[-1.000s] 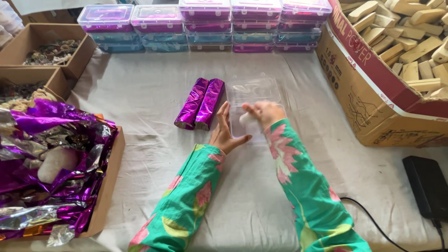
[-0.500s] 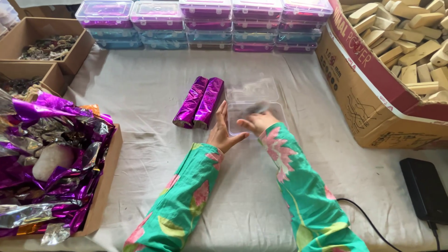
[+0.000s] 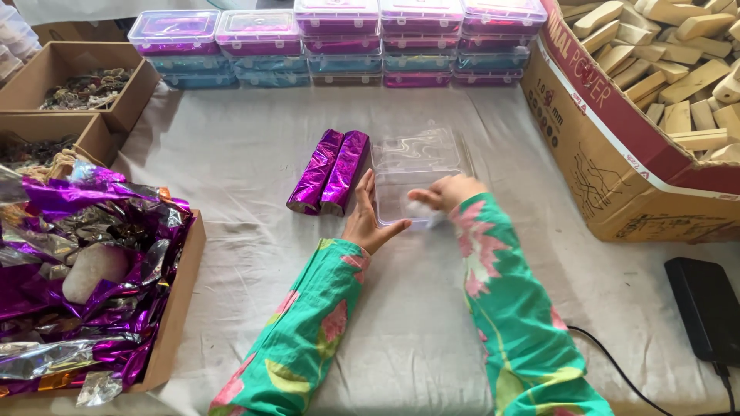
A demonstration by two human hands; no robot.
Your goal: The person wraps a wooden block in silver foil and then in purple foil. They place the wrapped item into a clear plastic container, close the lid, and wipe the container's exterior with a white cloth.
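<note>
Left hand: the left hand (image 3: pixel 368 219) is released, fingers straight, its edge pressed against the left wall of the clear plastic box (image 3: pixel 416 179).
Right hand: the right hand (image 3: pixel 449 192) is curled over the box's near rim, pinching a small white wad (image 3: pixel 420 208); the blur hides what the wad is.
Clear plastic box: sits mid-table on the grey cloth, lid hinged open toward the far side, between the two hands.
Foil rolls: two purple foil-wrapped rolls (image 3: pixel 329 172) lie side by side, touching, just left of the box and just beyond the left hand's fingertips.
Open room: bare cloth on the table (image 3: pixel 231 177) runs wide left of the rolls, and more lies right of the box up to the big carton.
Far edge: stacked lidded plastic boxes (image 3: pixel 339 38), clear with purple and teal contents, form a row along the back.
Right edge: a large cardboard carton (image 3: pixel 617 162) with a red printed band holds pale wooden blocks (image 3: pixel 671 46).
Left edge: a shallow cardboard tray (image 3: pixel 181 300) brims with crumpled purple foil (image 3: pixel 77 254); two smaller cardboard boxes (image 3: pixel 116 85) sit behind it.
Near right corner: a black power brick (image 3: pixel 705 304) with its cable lies on the cloth.
</note>
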